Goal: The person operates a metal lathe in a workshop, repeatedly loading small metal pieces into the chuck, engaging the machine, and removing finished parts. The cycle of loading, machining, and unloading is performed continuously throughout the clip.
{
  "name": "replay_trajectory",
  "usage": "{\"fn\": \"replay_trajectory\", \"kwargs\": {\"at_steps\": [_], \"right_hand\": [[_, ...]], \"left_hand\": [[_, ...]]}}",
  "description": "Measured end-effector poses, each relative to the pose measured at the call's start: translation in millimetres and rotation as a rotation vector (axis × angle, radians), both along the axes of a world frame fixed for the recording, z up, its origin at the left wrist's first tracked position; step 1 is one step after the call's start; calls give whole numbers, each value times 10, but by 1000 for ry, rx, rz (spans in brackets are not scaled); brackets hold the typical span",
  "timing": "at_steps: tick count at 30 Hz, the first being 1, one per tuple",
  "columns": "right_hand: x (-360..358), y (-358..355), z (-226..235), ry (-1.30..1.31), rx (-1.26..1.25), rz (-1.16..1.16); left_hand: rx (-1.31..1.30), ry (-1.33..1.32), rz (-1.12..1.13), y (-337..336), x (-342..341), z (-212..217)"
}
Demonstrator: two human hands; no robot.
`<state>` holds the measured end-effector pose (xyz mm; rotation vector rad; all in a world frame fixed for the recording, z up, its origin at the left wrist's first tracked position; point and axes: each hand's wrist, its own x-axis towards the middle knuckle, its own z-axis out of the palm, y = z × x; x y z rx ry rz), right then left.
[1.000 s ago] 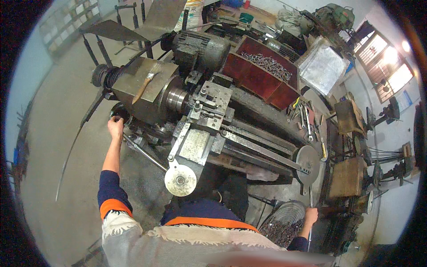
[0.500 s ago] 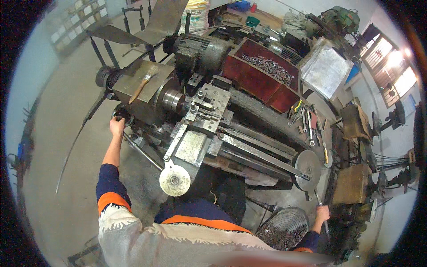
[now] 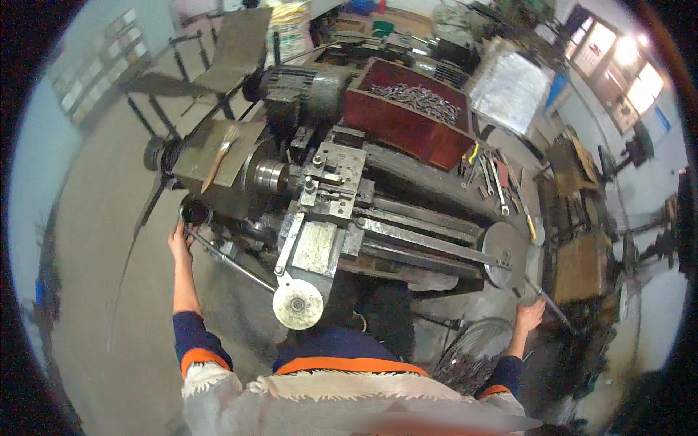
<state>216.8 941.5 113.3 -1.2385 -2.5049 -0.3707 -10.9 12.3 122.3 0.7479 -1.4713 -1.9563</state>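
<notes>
I stand at a grey metal lathe point(image 3: 378, 218). My left hand point(image 3: 179, 238) reaches out to its left end and rests on a dark round knob point(image 3: 193, 212) below the headstock. Far right, my right hand point(image 3: 529, 317) grips a thin metal rod point(image 3: 549, 305) near the round tailstock handwheel point(image 3: 504, 253). In front of me sits the carriage point(image 3: 320, 243) with its pale round handwheel point(image 3: 298, 307). The tool post point(image 3: 334, 178) stands beside the chuck point(image 3: 273, 176).
A red tray of metal parts point(image 3: 407, 116) sits behind the lathe. Hand tools point(image 3: 491, 178) lie on its right end. A wire basket of dark parts point(image 3: 472, 349) stands by my right leg. A brush point(image 3: 222, 149) lies on the headstock. Brown crates point(image 3: 582, 265) stand at right.
My right hand rose from the wire basket to the rod near the tailstock handwheel. My left hand stayed at the knob. The view shifted slightly.
</notes>
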Motion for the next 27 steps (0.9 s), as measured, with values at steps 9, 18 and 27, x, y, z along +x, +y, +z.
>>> {"fn": "replay_trajectory", "kwargs": {"at_steps": [9,18,27], "right_hand": [[189,-1247,-72,158,-381,146],[-208,-1700,477,269,-518,248],[-1128,-2178,1350,335,-480,690]], "left_hand": [[-1710,-744,-604,-252,20,-897],[-1747,-1027,-379,-124,-229,-1930],[-1226,-894,-649,-298,93,-1356]]}}
